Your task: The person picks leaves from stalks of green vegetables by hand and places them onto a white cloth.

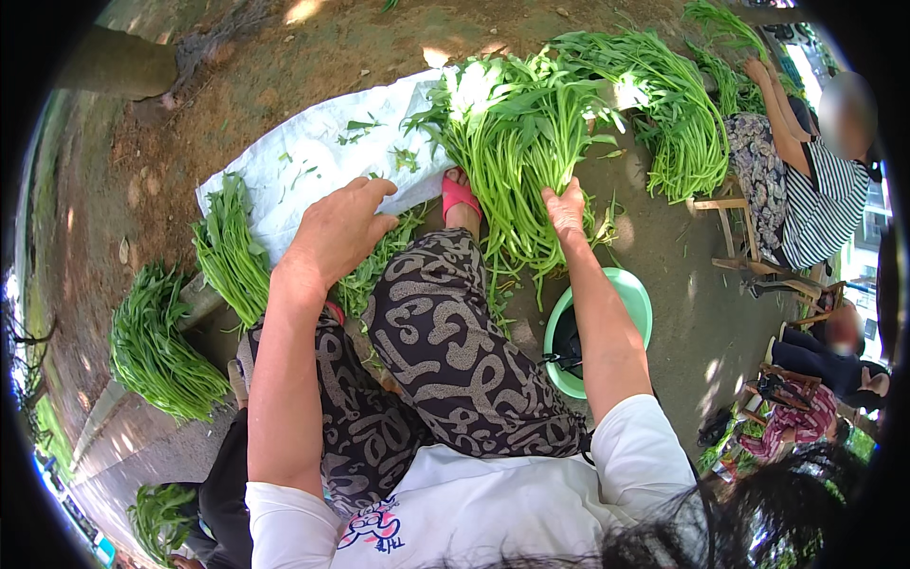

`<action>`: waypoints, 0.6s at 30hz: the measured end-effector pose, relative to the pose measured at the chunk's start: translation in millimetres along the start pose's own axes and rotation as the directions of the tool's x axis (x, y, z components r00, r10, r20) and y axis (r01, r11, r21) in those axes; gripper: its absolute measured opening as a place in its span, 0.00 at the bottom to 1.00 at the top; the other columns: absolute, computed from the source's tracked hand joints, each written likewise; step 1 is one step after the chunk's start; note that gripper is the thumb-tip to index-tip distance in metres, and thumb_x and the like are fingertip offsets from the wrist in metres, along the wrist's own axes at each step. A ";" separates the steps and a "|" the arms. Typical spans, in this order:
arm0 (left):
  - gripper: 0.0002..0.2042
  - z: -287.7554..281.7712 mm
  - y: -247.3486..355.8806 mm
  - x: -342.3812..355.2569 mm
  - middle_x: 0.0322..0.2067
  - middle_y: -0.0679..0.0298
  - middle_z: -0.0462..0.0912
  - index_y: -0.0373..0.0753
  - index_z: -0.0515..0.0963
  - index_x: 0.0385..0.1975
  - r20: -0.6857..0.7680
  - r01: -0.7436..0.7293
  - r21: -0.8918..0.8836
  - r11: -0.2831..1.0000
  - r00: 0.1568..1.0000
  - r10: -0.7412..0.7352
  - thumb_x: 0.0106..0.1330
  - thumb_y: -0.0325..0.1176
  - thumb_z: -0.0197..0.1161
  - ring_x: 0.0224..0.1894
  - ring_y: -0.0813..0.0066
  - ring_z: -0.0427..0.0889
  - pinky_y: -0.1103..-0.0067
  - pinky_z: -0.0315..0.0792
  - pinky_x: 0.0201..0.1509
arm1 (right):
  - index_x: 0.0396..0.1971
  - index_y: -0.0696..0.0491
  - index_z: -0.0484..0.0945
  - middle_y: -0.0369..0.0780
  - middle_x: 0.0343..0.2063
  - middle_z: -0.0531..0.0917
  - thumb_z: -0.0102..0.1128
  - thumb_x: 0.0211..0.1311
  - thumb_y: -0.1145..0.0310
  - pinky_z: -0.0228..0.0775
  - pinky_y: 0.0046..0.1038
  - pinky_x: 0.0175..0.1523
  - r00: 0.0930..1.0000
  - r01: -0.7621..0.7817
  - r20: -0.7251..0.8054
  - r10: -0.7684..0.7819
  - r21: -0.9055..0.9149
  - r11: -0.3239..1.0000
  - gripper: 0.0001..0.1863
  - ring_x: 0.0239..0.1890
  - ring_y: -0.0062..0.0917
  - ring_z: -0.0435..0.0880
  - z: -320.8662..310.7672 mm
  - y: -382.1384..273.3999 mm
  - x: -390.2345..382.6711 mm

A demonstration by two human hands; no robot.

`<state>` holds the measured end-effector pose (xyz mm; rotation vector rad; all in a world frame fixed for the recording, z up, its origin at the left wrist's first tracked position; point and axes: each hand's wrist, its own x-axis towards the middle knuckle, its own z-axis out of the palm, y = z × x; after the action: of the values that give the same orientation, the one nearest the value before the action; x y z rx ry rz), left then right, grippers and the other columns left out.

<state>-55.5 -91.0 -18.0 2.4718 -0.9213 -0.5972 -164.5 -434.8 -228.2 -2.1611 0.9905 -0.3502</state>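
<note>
A large heap of long-stemmed leafy greens (517, 142), which look like water spinach, lies in front of me with its pale stems pointing towards me. My right hand (566, 207) is closed on stems at the right side of this heap; its fingertips are partly hidden among them. My left hand (346, 226) hangs over the near part of a white sheet (284, 171), its fingers apart and a little bent, holding nothing. Loose leaves (365, 123) are scattered across the sheet. More cut greens (374, 266) lie between the left hand and my knee.
Bundles of greens rest at the left (227, 251), farther left (156, 346) and at the right (682, 142). A green basin (626, 289) with something black inside stands under my right forearm. A person in a striped top (825, 204) handles greens at the right. A tree trunk (118, 64) rises far left.
</note>
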 end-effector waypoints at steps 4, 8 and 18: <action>0.16 -0.7 0.8 -1.0 0.43 0.56 0.78 0.40 0.72 0.49 0.005 0.007 0.003 1.000 1.000 -0.007 0.61 0.33 0.58 0.46 0.58 0.77 0.70 0.70 0.50 | 0.39 0.59 0.70 0.44 0.27 0.79 0.61 0.44 0.69 0.70 0.32 0.39 0.999 -0.031 -0.014 0.035 0.208 0.978 0.20 0.28 0.32 0.76 1.0 0.7 2.6; 0.15 -0.2 0.9 -0.3 0.43 0.56 0.77 0.39 0.73 0.47 -0.002 -0.009 -0.007 1.000 1.000 0.009 0.61 0.35 0.57 0.46 0.57 0.76 0.68 0.70 0.50 | 0.35 0.58 0.72 0.40 0.24 0.79 0.60 0.43 0.72 0.69 0.27 0.35 0.995 -0.057 -0.063 0.080 0.316 0.947 0.15 0.24 0.23 0.74 -16.4 20.7 9.8; 0.16 1.0 -0.8 -0.8 0.43 0.56 0.78 0.40 0.72 0.48 0.008 -0.011 0.005 1.000 1.000 0.011 0.61 0.34 0.58 0.46 0.57 0.77 0.69 0.70 0.49 | 0.29 0.56 0.71 0.35 0.19 0.74 0.61 0.51 0.72 0.67 0.23 0.23 0.965 -0.148 -0.063 0.255 0.673 0.725 0.08 0.17 0.20 0.72 -71.4 -11.1 20.9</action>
<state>-56.1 -90.2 -19.0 2.4691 -0.9404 -0.6027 -180.6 -481.2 -171.2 -1.3729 0.9810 -0.6588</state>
